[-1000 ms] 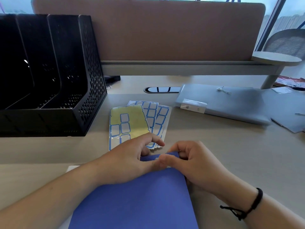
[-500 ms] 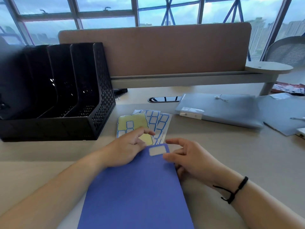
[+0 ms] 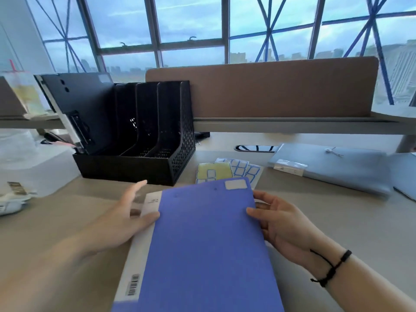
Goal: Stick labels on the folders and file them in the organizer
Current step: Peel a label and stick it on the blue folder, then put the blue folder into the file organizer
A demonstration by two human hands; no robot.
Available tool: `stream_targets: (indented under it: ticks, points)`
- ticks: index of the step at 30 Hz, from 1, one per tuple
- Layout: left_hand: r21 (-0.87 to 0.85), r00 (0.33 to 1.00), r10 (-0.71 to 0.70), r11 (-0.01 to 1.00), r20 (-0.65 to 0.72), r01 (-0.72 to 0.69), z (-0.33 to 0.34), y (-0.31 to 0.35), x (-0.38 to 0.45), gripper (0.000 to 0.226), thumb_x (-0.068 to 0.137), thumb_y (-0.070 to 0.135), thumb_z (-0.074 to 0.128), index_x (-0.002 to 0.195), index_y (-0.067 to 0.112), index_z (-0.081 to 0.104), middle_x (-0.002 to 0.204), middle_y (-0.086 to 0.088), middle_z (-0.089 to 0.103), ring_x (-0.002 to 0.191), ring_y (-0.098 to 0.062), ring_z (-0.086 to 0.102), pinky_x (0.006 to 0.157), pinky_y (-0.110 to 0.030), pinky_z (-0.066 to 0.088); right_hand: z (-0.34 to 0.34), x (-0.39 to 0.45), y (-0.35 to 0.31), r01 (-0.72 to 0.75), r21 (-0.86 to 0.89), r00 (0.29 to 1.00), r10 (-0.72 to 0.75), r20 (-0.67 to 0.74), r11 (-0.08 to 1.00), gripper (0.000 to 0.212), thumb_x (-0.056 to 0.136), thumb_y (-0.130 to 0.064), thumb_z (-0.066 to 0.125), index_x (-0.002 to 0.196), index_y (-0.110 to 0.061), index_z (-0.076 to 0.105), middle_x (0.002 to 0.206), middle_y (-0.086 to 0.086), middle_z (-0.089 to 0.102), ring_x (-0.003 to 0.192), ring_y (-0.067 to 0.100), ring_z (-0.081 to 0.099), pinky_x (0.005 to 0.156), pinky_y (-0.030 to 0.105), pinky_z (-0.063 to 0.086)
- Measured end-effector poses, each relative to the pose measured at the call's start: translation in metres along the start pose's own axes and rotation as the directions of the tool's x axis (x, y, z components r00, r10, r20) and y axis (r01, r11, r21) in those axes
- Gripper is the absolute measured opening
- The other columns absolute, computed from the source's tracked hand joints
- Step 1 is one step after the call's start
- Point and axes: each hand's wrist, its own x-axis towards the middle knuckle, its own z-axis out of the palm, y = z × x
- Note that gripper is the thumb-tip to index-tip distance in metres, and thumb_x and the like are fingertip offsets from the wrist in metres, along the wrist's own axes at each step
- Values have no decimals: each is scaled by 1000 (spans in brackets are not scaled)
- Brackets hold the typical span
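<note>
At far left, the black perforated plastic file organizer (image 3: 144,152) stands on the pale wooden tabletop (image 3: 315,212); its leftmost slot already holds a dark folder (image 3: 83,109), and three slots to its right look free. The left hand (image 3: 126,219) lies blurred along the left edge of the blue card folder (image 3: 207,244), thumb against that edge and fingers extended, not clearly clamped. The folder's white label (image 3: 235,184) sits at its far right corner. The right hand (image 3: 279,224) grips the right edge, thumb on top and fingers curled beneath. Behind are the blue-bordered label sheets (image 3: 227,171) and a grey string-tie folder (image 3: 333,170). To file well, I'd tighten both grips, stand the folder upright with the label uppermost, and aim squarely between two dividers.
</note>
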Motion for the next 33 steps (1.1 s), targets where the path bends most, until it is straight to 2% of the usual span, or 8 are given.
stream_targets:
  ticks: [2,5,13,16,18,22,27,33]
  points:
    - [-302,994,-97,947,53,109,-3,-6,-13,102,57,70,81,143,48,31,121,9,68,102,-9,70,87,-34,54,6,0,1,43,34,999,-43,-25,998,35,93,4,57,125,-10,62,113,21,72,87,31,72,70,37,60]
    - [-631,976,-93,750,198,200,-1,-1,-32,75,78,17,82,139,35,44,119,-10,73,106,-34,71,86,-47,58,17,-2,1,89,45,995,-87,-43,995,33,93,5,56,122,-9,63,112,23,72,85,32,72,69,38,60]
    - [-722,981,-161,691,-104,37,-26,8,-30,82,79,-2,76,140,40,41,106,-20,75,92,-46,72,82,-60,55,51,11,-3,277,-401,884,-395,-250,873,31,84,8,70,100,-17,65,84,8,74,75,25,70,66,31,54]
    - [-771,960,-200,636,-195,-24,-48,12,-25,79,84,-1,71,141,43,39,106,-19,75,89,-47,72,76,-64,56,70,23,13,275,-693,862,-490,-129,667,36,76,-5,83,84,-38,70,101,-4,64,81,13,62,70,23,48]
    - [-795,936,-237,603,-261,-69,-64,13,-22,72,84,-3,70,139,37,43,105,-19,75,87,-46,72,73,-65,57,86,34,19,252,-860,879,-477,12,443,34,72,-26,86,85,-49,65,122,-14,52,114,9,55,92,23,43]
    - [-820,847,-306,523,-434,-231,-101,15,-13,48,87,-4,67,125,23,55,100,-14,76,87,-39,73,67,-51,59,140,49,17,178,-978,956,-254,147,105,53,80,-60,65,128,-56,42,152,-15,17,147,13,18,116,32,22]
    - [-677,624,-325,556,-711,-482,-152,25,8,45,81,-2,70,111,28,54,102,-8,73,94,-34,72,83,-55,58,216,82,10,359,-884,933,-157,325,300,76,87,-63,59,151,-47,20,162,-18,11,149,3,12,120,31,17]
    - [-409,366,-211,654,-906,-636,-210,37,18,68,77,1,73,133,26,45,92,6,72,79,-9,69,80,-39,55,299,135,1,467,-745,875,-128,466,477,120,68,-61,80,153,-46,-3,162,-23,-3,150,3,5,120,31,22]
